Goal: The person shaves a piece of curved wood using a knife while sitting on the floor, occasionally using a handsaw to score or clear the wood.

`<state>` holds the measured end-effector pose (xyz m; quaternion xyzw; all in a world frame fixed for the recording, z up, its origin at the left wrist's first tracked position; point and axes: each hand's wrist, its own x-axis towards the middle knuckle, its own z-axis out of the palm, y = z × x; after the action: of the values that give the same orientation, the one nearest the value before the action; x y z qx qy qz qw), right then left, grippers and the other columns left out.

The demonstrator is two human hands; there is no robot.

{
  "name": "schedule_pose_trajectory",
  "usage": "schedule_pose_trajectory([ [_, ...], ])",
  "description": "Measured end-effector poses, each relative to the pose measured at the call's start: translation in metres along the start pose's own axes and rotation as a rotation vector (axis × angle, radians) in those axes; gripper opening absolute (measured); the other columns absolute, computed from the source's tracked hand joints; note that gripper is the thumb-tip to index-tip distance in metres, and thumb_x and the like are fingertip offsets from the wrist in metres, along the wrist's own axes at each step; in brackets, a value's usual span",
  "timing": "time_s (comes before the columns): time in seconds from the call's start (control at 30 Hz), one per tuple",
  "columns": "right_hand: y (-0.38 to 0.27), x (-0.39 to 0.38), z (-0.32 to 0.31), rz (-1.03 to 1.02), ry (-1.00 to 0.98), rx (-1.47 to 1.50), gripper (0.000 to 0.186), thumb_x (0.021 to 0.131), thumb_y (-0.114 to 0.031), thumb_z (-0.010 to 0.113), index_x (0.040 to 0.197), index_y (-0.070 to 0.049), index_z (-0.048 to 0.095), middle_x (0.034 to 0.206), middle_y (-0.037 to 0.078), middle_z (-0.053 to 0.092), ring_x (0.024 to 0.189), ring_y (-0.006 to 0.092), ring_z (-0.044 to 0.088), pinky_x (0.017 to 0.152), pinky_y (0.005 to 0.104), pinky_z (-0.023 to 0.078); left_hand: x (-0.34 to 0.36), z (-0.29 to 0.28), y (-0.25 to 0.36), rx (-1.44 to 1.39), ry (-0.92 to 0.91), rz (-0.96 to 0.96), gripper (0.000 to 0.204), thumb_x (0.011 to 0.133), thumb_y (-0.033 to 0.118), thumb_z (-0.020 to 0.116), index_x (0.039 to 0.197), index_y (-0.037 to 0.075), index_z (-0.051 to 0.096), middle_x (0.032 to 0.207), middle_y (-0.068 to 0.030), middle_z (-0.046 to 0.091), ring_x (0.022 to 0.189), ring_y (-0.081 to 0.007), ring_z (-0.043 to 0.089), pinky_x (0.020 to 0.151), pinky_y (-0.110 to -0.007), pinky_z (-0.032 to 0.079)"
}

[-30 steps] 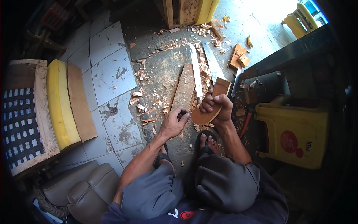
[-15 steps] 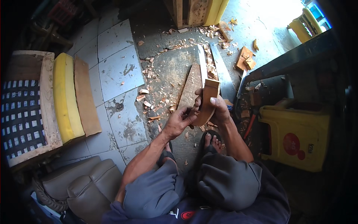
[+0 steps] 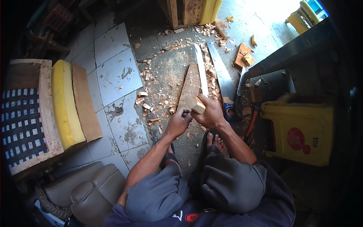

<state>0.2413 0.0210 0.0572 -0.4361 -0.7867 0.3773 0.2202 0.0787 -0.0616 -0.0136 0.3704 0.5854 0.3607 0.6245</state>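
Observation:
My right hand point(image 3: 211, 113) is wrapped round a wooden block point(image 3: 197, 105), whose cut, angular end faces up toward me. Close to the block's lower left side, my left hand point(image 3: 180, 122) has its fingers curled in. Whether those fingertips touch the block or pinch anything small, I cannot tell. Beyond my hands a brown wooden board point(image 3: 191, 81) lies on the floor, with a long pale blade point(image 3: 201, 72) along its right side. A handsaw point(image 3: 221, 70) with a blue and black handle lies farther right, near my right wrist.
Wood shavings point(image 3: 151, 98) litter the floor. Right of the saw lie a dark-handled blade point(image 3: 240, 84) and a red-handled tool point(image 3: 252, 123), beside a yellow plastic container point(image 3: 298, 132). Leftward stand a webbed wooden frame point(image 3: 47, 106), yellow foam point(image 3: 67, 102) and a grey-brown cushion point(image 3: 98, 189).
The wooden block has turned from its long curved side to its end facing me. My right hand has shifted left around it; my left hand has moved slightly down and off its side.

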Motion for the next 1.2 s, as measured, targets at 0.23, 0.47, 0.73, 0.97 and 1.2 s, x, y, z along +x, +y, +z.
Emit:
schedule_pose_trajectory([
  [0.23,0.030,-0.026,0.032,-0.310,0.142,-0.247,0.039,0.066,-0.019,0.083,0.092,-0.006,0.058,0.076,0.012,0.063,0.071,0.0327,0.067,0.068,0.0431,0.053,-0.001,-0.025,-0.011,0.474,0.073,-0.025,0.026,0.093,0.013,0.068,0.115,0.000,0.067,0.087,-0.0042,0.070,0.077,-0.0099,0.062,0.069,-0.030,0.050],
  [0.47,0.028,-0.032,0.054,-0.360,-0.080,-0.349,0.025,0.077,-0.017,0.068,0.094,-0.004,0.055,0.086,0.013,0.066,0.083,0.0321,0.070,0.077,0.0427,0.052,-0.008,-0.048,-0.052,0.471,-0.039,0.089,0.027,0.090,0.009,0.064,0.116,0.001,0.066,0.103,-0.0126,0.073,0.093,-0.0229,0.070,0.082,-0.034,0.054],
  [0.73,0.010,-0.036,0.056,-0.176,-0.108,0.086,0.069,0.084,-0.013,0.071,0.143,0.010,0.042,0.125,0.030,0.056,0.120,0.0421,0.057,0.101,0.0469,0.049,-0.024,-0.019,-0.032,-0.686,0.019,-0.041,0.054,0.107,0.030,0.055,0.153,0.008,0.038,0.149,-0.0077,0.048,0.139,-0.0247,0.045,0.114,-0.053,0.037],
  [0.97,0.130,-0.038,0.054,0.386,0.140,-0.441,0.036,0.088,-0.029,0.069,0.110,-0.002,0.064,0.105,0.021,0.063,0.102,0.0410,0.061,0.084,0.0508,0.049,-0.004,-0.037,-0.039,-0.572,-0.008,-0.235,0.052,0.104,0.033,0.060,0.142,0.001,0.045,0.123,-0.0145,0.062,0.108,-0.0313,0.068,0.098,-0.054,0.055],
  [1.2,0.082,-0.020,0.035,0.561,-0.026,0.175,0.061,0.082,-0.044,0.074,0.112,0.009,0.069,0.102,0.025,0.074,0.090,0.0289,0.073,0.083,0.0387,0.056,0.001,-0.015,-0.048,-0.809,-0.065,-0.278,0.042,0.105,0.029,0.057,0.136,0.002,0.051,0.116,-0.0145,0.066,0.108,-0.0327,0.069,0.095,-0.052,0.057],
])
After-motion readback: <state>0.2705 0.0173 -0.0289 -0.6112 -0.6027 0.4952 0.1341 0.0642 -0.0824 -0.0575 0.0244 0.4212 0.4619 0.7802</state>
